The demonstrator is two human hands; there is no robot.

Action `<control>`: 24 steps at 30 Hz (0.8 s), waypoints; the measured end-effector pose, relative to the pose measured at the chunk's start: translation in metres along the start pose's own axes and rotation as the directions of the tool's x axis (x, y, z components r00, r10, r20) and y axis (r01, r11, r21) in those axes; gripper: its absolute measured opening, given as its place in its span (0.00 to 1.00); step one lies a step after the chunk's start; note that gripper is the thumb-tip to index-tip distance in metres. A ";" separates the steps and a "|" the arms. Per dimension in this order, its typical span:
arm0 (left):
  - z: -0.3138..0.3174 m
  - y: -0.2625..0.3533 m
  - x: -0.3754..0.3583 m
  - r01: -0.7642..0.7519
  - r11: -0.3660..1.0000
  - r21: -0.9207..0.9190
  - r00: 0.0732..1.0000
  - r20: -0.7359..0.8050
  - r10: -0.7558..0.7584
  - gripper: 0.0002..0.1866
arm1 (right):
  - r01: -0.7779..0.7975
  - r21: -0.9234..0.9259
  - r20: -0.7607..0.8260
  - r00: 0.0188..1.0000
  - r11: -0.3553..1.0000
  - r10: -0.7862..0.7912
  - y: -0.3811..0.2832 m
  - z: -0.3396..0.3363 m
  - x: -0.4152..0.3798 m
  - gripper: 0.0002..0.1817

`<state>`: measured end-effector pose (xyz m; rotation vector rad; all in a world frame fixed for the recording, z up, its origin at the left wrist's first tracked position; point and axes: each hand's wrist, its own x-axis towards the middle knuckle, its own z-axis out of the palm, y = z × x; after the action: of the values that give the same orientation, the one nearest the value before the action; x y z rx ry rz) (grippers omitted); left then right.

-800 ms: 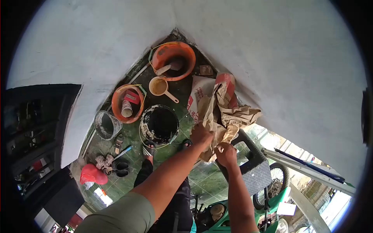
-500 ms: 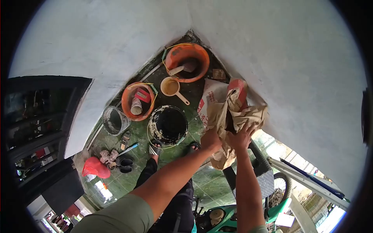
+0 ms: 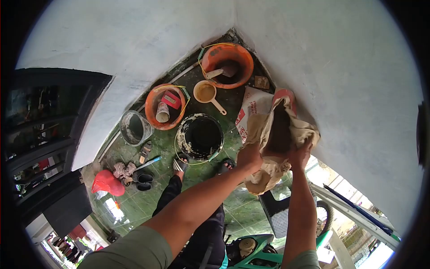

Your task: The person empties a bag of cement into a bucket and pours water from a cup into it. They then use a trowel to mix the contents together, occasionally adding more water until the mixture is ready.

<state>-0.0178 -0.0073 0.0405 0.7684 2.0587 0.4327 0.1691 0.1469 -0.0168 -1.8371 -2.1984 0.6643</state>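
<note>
- The left hand point(image 3: 250, 158) grasps the near left side of the brown paper sack point(image 3: 262, 179), its fingers closed on the crumpled paper.
- The right hand point(image 3: 301, 154) grips the sack's right side, thumb and fingers on the folded edge.
- The brown paper sack stands at the foot of the right-hand wall point(image 3: 354, 89), to the right of the black bucket point(image 3: 180, 136); its mouth gapes between the hands and shows dark powdery material point(image 3: 280, 130) inside.
- A white bag with red print point(image 3: 251, 105) lies just beside the sack, and a brick piece point(image 3: 261, 82) is beyond it.
- The black bucket, its rim spattered, stands just in front of the person's feet point(image 3: 181, 165).
- The far orange bucket point(image 3: 218, 53) holds a trowel point(image 3: 214, 74); a dipper point(image 3: 205, 92) is near it.
- The nearer orange bucket point(image 3: 152, 102) holds a red box point(image 3: 171, 100) and a cup point(image 3: 162, 113); a grey bucket point(image 3: 147, 131) is beside it.
</note>
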 end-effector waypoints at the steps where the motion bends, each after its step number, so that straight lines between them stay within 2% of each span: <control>1: -0.002 -0.003 0.001 -0.016 1.000 0.005 1.000 -0.014 0.016 0.15 | -0.003 -0.013 -0.038 0.999 1.000 0.002 0.004 -0.009 0.002 0.51; 3: -0.011 -0.007 0.000 -0.063 0.998 -0.028 0.998 -0.030 0.062 0.18 | -0.008 -0.035 -0.118 0.993 0.999 0.004 0.003 -0.028 0.005 0.49; 4: -0.017 -0.008 -0.001 -0.073 0.996 -0.045 0.997 -0.020 0.072 0.19 | -0.027 -0.019 -0.073 0.997 0.999 0.026 -0.008 -0.041 0.000 0.46; 6: -0.027 -0.006 -0.006 -0.064 0.995 -0.082 0.997 0.030 0.067 0.21 | 0.031 -0.067 -0.078 0.996 0.997 -0.036 -0.004 -0.051 -0.003 0.44; 10: -0.046 -0.007 -0.030 -0.119 0.985 -0.123 0.993 0.013 0.121 0.23 | 0.157 -0.112 -0.135 0.976 0.981 -0.172 -0.011 -0.068 -0.019 0.40; 13: -0.061 -0.016 -0.059 -0.125 0.983 -0.132 0.991 0.033 0.131 0.23 | 0.075 0.006 -0.019 0.997 0.997 -0.075 -0.050 -0.107 -0.050 0.39; 16: -0.096 -0.036 -0.100 -0.109 0.978 -0.178 0.990 0.065 0.122 0.24 | 0.253 -0.043 0.027 0.967 0.967 -0.252 -0.065 -0.124 -0.087 0.39; 19: -0.123 -0.070 -0.136 -0.082 0.975 -0.206 0.995 0.041 0.092 0.26 | 0.389 0.008 0.091 0.917 0.921 -0.388 -0.095 -0.135 -0.129 0.39; 20: -0.135 -0.081 -0.144 0.011 0.978 -0.209 0.991 0.136 0.017 0.28 | 0.298 0.017 0.192 0.936 0.954 -0.296 -0.106 -0.138 -0.145 0.40; 21: -0.142 -0.096 -0.152 0.000 0.980 -0.201 0.992 0.122 0.025 0.28 | 0.328 0.042 0.225 0.917 0.944 -0.329 -0.126 -0.142 -0.157 0.41; 23: -0.144 -0.138 -0.170 -0.022 0.983 -0.181 0.995 0.096 0.040 0.28 | 0.241 0.071 0.340 0.906 0.968 -0.251 -0.150 -0.140 -0.184 0.42; 24: -0.153 -0.150 -0.180 -0.041 0.979 -0.200 0.995 0.083 0.058 0.28 | 0.248 0.105 0.355 0.895 0.963 -0.269 -0.158 -0.138 -0.197 0.41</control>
<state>-0.1215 -0.2418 0.1530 0.7069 1.8841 0.6108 0.1304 -0.0349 0.2027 -1.4431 -2.5611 1.0711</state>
